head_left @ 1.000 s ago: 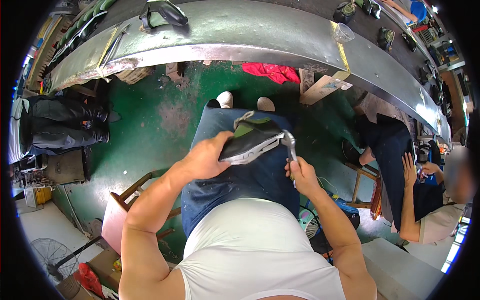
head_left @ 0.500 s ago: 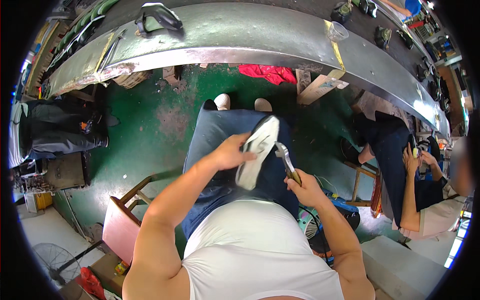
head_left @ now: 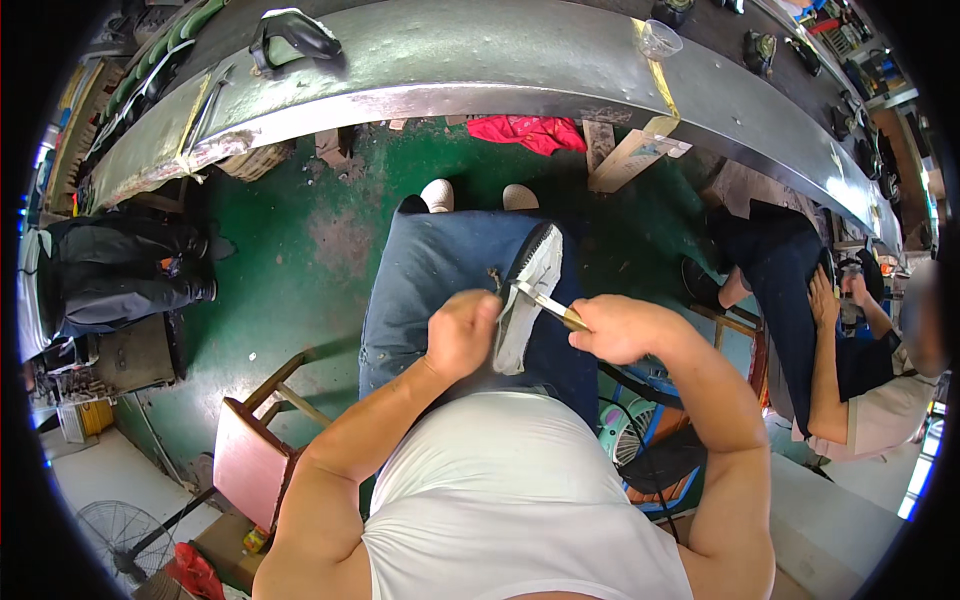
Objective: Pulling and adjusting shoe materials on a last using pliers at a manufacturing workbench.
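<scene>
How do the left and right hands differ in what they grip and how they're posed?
The left hand is closed in a fist on the shoe, holding it sole-up over the lap; the right hand is closed on the handle of a thin metal tool. The left hand sits against the shoe's side, while the right hand stays off the shoe, only the tool's tip reaching the sole's edge. Both are bare and shut tight.

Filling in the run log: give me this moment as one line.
left hand: holds shoe on lap | right hand: holds blade against sole
</scene>
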`<state>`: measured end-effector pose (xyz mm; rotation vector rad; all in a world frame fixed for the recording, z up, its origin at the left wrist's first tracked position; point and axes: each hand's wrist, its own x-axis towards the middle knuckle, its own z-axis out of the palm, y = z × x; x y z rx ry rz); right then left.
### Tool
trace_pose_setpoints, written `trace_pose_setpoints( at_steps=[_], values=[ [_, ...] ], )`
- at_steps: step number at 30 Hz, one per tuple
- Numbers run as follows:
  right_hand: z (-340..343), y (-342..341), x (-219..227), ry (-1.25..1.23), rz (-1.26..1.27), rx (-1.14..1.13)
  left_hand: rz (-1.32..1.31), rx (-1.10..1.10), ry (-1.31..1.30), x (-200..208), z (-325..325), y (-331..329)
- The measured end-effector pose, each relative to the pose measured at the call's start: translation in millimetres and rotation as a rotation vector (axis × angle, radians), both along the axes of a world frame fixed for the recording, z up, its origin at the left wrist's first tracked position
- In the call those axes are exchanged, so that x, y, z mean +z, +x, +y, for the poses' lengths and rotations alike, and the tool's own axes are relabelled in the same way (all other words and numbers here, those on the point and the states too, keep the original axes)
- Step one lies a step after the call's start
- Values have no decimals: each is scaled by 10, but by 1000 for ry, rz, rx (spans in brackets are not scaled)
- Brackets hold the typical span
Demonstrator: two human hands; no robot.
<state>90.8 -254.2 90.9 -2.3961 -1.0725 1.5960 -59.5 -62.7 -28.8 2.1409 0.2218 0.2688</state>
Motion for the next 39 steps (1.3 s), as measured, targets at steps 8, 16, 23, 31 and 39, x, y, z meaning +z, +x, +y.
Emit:
trace_pose_setpoints(
  at_steps=[8, 16, 23, 31, 39],
  values=[
    [-165, -474, -689, 413, -121, -310, 315, -89, -1400, -490, 22, 78],
    [-237, -517, -682, 481, -239, -344, 301, -72, -537, -619, -35, 153],
    [-81, -221, -609, 297, 257, -582, 271, -22, -533, -378, -61, 189],
    [-15, -791, -1214, 538, 320, -957, -36, -178, -98, -424, 25, 246],
    [-429, -309, -854, 391, 926, -1028, 204, -232, -61, -245, 36, 298]
  ],
)
